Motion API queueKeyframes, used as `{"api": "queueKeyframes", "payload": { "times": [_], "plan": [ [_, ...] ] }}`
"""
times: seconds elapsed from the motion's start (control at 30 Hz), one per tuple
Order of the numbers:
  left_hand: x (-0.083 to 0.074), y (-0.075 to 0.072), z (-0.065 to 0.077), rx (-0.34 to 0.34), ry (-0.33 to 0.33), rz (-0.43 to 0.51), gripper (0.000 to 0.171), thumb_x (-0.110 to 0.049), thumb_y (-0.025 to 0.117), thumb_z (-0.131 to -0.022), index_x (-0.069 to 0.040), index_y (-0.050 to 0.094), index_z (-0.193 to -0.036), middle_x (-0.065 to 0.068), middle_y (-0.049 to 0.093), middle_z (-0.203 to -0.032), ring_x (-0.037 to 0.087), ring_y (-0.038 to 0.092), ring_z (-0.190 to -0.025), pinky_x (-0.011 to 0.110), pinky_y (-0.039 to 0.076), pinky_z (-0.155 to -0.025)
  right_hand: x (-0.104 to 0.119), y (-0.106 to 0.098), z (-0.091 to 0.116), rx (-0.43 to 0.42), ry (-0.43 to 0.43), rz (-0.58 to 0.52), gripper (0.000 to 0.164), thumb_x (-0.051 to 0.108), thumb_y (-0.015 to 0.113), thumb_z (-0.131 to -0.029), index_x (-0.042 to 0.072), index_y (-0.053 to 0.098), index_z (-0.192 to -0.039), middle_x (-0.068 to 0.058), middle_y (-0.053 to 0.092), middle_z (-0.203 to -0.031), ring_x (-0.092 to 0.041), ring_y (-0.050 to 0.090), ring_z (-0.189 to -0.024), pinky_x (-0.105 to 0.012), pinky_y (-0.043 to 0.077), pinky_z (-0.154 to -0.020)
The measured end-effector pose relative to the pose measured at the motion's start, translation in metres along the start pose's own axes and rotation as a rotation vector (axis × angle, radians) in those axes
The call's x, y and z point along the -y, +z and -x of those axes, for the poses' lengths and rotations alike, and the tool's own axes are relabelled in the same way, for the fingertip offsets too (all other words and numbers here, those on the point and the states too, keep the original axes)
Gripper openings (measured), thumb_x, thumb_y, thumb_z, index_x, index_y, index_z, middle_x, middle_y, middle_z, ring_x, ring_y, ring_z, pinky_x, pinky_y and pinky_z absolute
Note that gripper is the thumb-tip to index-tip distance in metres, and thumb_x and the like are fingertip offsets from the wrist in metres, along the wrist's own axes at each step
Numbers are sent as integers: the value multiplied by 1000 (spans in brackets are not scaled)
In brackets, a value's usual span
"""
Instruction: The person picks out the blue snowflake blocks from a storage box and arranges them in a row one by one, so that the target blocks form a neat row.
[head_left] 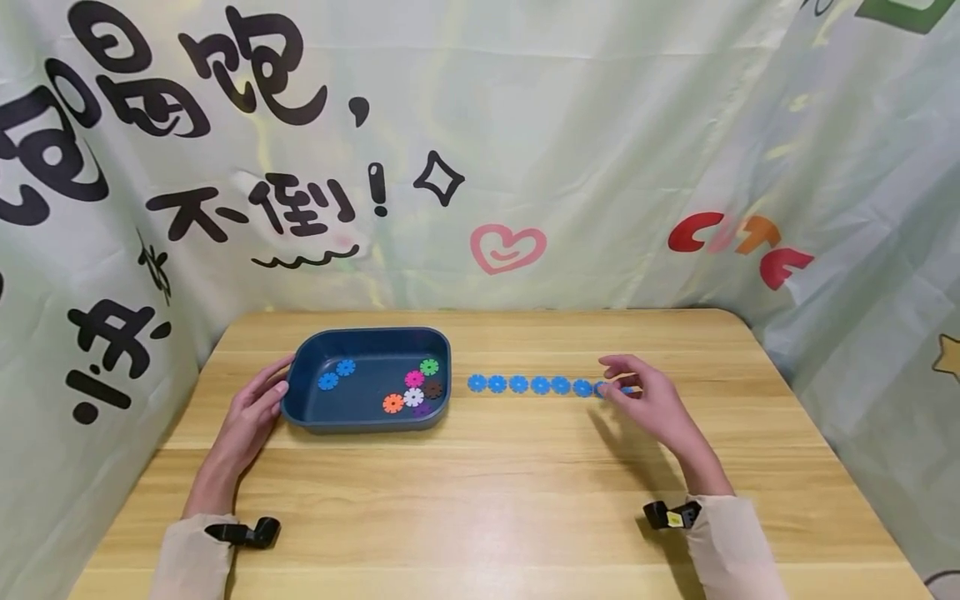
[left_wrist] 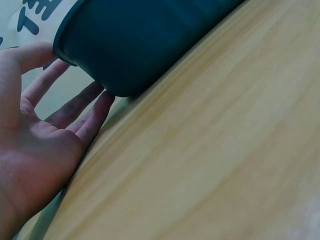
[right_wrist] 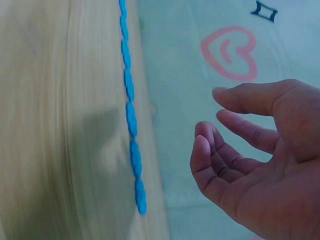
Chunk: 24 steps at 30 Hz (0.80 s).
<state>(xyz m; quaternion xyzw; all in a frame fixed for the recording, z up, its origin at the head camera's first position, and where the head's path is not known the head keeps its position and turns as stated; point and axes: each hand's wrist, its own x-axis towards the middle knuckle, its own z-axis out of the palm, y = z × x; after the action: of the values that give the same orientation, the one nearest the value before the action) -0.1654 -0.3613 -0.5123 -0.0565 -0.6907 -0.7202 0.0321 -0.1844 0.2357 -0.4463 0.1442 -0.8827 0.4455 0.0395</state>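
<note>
A dark blue tray (head_left: 352,427) stands on the table's left side. My left hand (head_left: 247,421) rests at its left end; in the left wrist view the thumb touches the rim and fairly straight fingers touch the wall (left_wrist: 135,50). To the tray's right, several blue notched discs (head_left: 541,385) form a straight row; the right wrist view shows the row (right_wrist: 129,85) edge-on, lying on the table. My right hand (head_left: 651,404) hovers over the row's right end and partly covers it from the head view. Its fingers (right_wrist: 201,155) are loosely bent, with nothing seen between them and the thumb.
Inside the tray lie two blue discs (head_left: 327,381) at the left. An orange disc (head_left: 393,403), a white disc (head_left: 413,397), a pink disc (head_left: 414,378), a green disc (head_left: 429,367) and darker ones cluster at the right. A printed curtain (head_left: 600,167) hangs behind the wooden table (head_left: 480,500).
</note>
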Motion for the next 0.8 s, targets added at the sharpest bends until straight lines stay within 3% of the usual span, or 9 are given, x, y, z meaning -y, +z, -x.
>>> {"api": "queueKeyframes", "payload": {
  "times": [0.5, 0.8],
  "plan": [
    [-2, -1, 0, 13, 15, -4, 51, -15, 49, -110, -6, 38, -158, -1, 47, -147, 10, 50, -128, 15, 46, -97, 29, 43, -8, 66, -137, -70, 32, -2, 71, -94, 0, 65, -126, -20, 66, -109, -26, 66, -91, -39, 59, -79],
    [-2, 0, 1, 15, 7, -4, 51, -14, 48, -110, -6, 37, -159, 0, 46, -148, 11, 49, -129, 15, 47, -96, 53, 63, -16, 98, -182, -98, 32, 0, 73, -93, 7, 68, -124, -11, 68, -108, -22, 66, -92, -41, 59, -80]
  ]
}}
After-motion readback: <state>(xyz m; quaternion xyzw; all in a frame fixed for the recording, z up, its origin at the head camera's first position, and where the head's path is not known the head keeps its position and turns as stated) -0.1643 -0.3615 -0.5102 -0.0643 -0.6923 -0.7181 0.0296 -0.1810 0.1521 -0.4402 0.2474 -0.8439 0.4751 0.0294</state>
